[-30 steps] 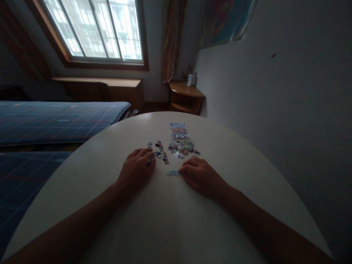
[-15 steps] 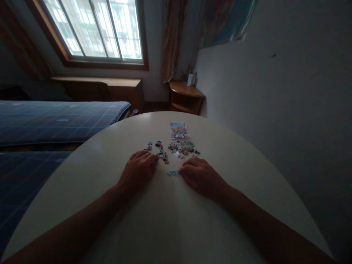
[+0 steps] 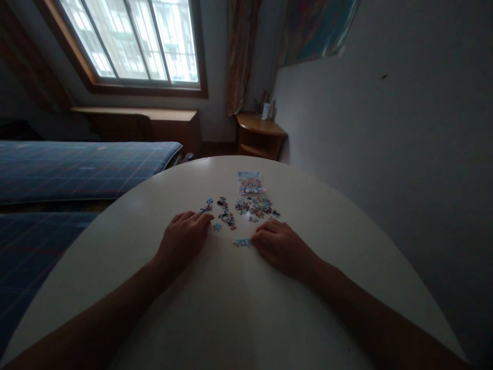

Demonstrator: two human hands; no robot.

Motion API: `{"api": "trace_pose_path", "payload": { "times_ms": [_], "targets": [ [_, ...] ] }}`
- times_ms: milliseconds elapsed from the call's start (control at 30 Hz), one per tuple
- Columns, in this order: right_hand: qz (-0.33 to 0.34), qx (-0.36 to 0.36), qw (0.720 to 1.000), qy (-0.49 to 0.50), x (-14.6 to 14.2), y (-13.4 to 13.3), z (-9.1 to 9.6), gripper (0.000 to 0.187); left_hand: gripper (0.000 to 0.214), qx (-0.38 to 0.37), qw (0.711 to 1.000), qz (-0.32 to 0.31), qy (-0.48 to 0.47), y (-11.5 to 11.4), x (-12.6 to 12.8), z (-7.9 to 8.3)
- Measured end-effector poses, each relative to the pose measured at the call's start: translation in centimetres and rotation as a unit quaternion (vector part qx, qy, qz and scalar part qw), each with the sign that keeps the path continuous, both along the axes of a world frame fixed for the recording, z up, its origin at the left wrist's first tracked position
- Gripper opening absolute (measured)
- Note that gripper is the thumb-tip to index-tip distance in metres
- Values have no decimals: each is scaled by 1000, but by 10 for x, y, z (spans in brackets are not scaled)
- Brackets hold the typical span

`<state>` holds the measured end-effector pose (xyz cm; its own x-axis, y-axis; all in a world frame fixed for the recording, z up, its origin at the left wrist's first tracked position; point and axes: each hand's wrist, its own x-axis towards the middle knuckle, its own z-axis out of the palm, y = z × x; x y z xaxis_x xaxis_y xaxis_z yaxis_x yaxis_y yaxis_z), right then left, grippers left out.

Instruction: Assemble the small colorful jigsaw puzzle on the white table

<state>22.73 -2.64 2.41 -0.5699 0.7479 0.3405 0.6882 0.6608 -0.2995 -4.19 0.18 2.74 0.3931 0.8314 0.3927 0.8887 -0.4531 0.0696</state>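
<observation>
My left hand (image 3: pixel 185 232) rests low over the white table, its fingers stretched forward and apart from a small blue jigsaw piece (image 3: pixel 217 226) just right of its fingertips. My right hand (image 3: pixel 278 245) has its thumb and fingers closed on the right end of a short light-blue strip of joined jigsaw pieces (image 3: pixel 242 242); that end is hidden under the fingers. Beyond the hands lie a curved row of dark, mixed pieces (image 3: pixel 226 215), a smaller cluster (image 3: pixel 207 205) by the left fingers, and a loose colourful pile (image 3: pixel 256 206) on the right.
A printed picture sheet (image 3: pixel 250 183) lies behind the pile on the round white table (image 3: pixel 246 308). Left of the table is a bed with a blue checked cover (image 3: pixel 84 169). A wooden corner cabinet (image 3: pixel 262 128) stands past the far edge, and a wall rises on the right.
My left hand has drawn back to the left, letting go of the small blue piece, which now shows on the table. My right hand has stayed at the strip.
</observation>
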Motion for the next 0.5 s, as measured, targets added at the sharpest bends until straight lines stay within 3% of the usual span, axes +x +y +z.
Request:
{"api": "trace_pose_path", "payload": {
  "times_ms": [200, 500],
  "targets": [
    [1, 1, 1000, -2, 0, -1, 0, 13, 24, -6, 999, -28, -27, 2, 1, -5],
    [-1, 5, 1000, -8, 0, 1, 0, 15, 21, -79, 987, -93, -102, 8, 2, -16]
  ]
}}
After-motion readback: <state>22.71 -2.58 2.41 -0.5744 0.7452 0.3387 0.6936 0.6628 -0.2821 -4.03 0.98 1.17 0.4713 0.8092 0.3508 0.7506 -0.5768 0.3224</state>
